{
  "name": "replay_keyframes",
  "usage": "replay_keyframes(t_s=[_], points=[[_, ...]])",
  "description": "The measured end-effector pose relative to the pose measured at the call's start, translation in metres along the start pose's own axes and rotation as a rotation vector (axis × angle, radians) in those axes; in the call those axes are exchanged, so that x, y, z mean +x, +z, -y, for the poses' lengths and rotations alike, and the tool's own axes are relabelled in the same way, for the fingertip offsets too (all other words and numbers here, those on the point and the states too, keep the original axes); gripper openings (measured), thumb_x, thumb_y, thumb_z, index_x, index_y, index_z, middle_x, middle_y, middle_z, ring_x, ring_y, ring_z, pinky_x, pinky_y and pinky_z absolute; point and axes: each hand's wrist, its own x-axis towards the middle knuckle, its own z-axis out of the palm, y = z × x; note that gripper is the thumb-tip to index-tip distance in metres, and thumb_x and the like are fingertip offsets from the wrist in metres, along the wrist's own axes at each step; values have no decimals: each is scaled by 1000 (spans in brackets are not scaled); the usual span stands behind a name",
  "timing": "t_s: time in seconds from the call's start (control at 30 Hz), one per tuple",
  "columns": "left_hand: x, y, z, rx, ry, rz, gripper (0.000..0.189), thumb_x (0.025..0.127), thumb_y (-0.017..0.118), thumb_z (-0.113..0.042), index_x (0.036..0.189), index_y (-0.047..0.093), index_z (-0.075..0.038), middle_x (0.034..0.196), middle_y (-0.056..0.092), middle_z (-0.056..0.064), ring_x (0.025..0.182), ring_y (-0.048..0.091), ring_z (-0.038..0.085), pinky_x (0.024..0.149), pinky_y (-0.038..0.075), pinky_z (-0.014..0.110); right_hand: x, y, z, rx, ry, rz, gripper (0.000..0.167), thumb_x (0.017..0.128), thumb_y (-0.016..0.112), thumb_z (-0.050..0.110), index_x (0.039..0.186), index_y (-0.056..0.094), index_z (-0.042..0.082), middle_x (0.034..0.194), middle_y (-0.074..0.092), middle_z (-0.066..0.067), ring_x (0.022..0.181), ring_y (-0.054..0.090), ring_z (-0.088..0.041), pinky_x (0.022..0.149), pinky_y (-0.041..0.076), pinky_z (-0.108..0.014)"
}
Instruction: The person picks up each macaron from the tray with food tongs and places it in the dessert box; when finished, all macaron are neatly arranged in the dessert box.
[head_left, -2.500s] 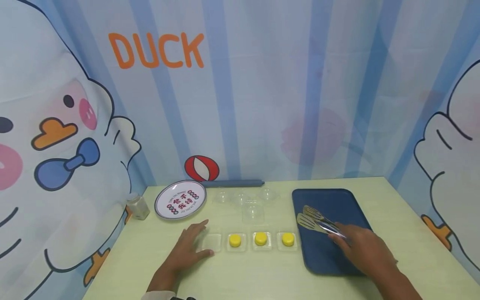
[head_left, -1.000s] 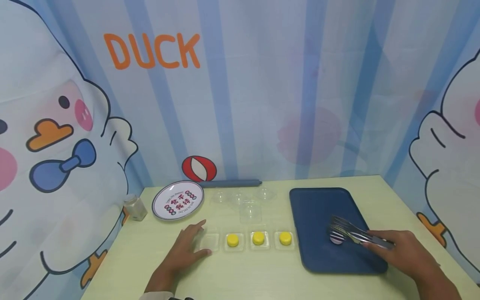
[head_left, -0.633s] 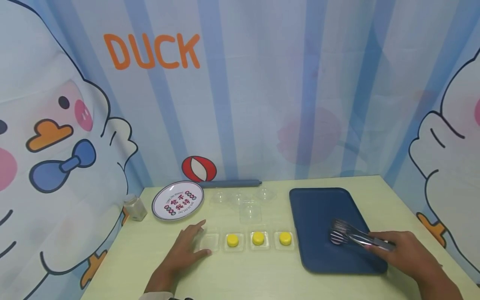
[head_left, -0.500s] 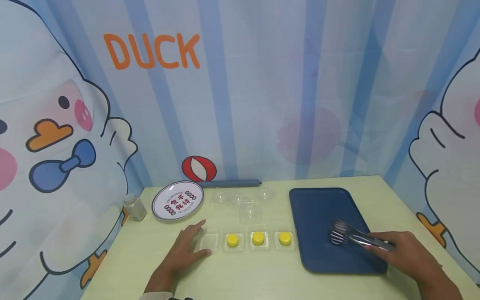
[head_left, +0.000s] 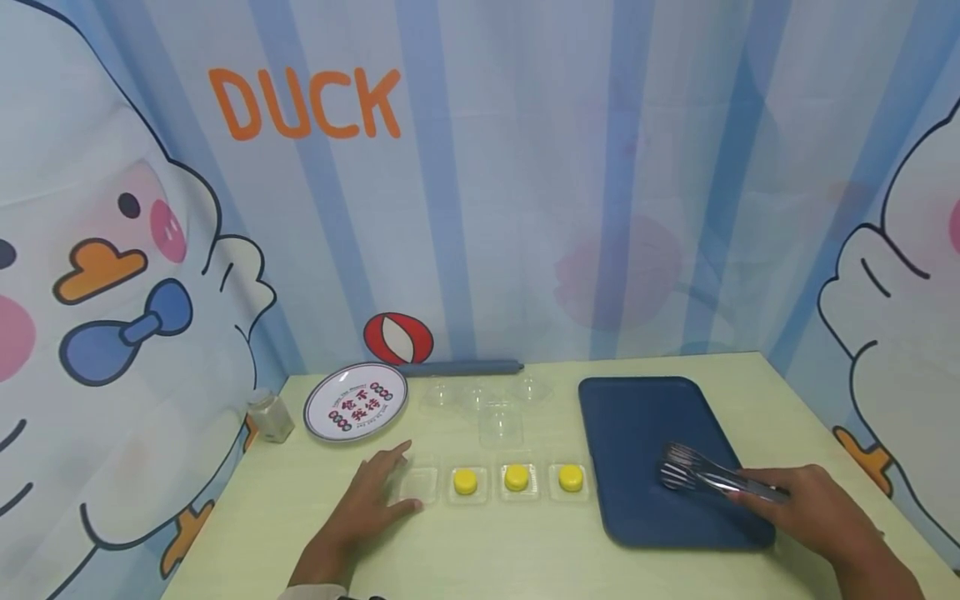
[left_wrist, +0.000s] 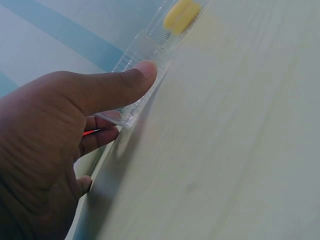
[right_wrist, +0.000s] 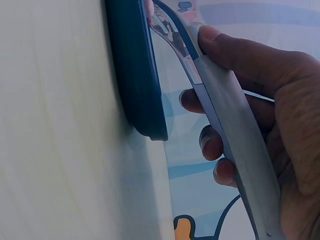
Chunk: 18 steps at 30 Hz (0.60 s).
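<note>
My right hand (head_left: 821, 508) grips metal slotted tongs (head_left: 720, 479), their heads low over the dark blue tray (head_left: 637, 517). In the right wrist view, thumb and fingers wrap the tongs' handle (right_wrist: 240, 140); a bit of something pink (right_wrist: 149, 7) shows by the tray's edge, mostly hidden. My left hand (head_left: 367, 500) rests with fingers spread around an empty clear plastic box base (head_left: 420, 485); the left wrist view has the thumb along its near side. Three yellow macarons (head_left: 465, 481) sit in similar clear bases to its right, one in each.
Several clear domed lids (head_left: 501, 423) stand behind the row. At the back left are a white plate (head_left: 356, 402) with red lettering, a small jar (head_left: 270, 415) and a long grey-blue rod (head_left: 465, 367). A printed curtain (head_left: 525, 167) hangs behind the table.
My right hand has moved the tongs rightward over the tray, and the tongs' heads have drawn together over a pale striped-looking patch. The last half second shows almost no motion. The left hand stays put.
</note>
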Motion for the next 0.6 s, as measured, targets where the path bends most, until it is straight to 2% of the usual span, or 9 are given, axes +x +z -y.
replay_keyframes(t_s=[0.17,0.33,0.4,0.53,0.6], points=[[-1,-1,1,-3,-1,0,93,88,91,-37,166,45,-11,134,68,8,135,60,35,128,22,80,0,1,3,-28,-21,-20,53,93,86,44,122,82,0,99,83,-18,70,55,-15,62,42,-34],[-2,-3,-1,-13,-13,4,93,89,90,-37,166,44,-13,136,67,9,139,58,36,130,19,80,2,1,12,-58,-38,-46,49,92,87,42,120,83,2,102,84,-21,79,71,-21,67,58,-46],[-2,-3,-2,-14,-12,2,93,89,90,-36,166,45,-12,135,67,9,139,58,37,129,19,80,4,1,16,-69,-49,-45,48,92,87,41,120,83,2,97,83,-17,77,70,-21,66,57,-46],[-2,-2,-2,-19,0,0,92,89,90,-35,165,45,-11,135,67,10,139,58,37,129,19,80,5,2,23,-111,-93,-40,44,92,86,39,119,84,4,85,81,-3,66,55,-12,61,46,-37],[-1,-1,-1,-23,-3,2,92,89,89,-35,166,45,-11,135,66,11,139,58,37,130,18,79,6,2,25,-121,-115,-39,43,93,86,38,118,84,4,84,81,-2,65,52,-10,62,45,-36]])
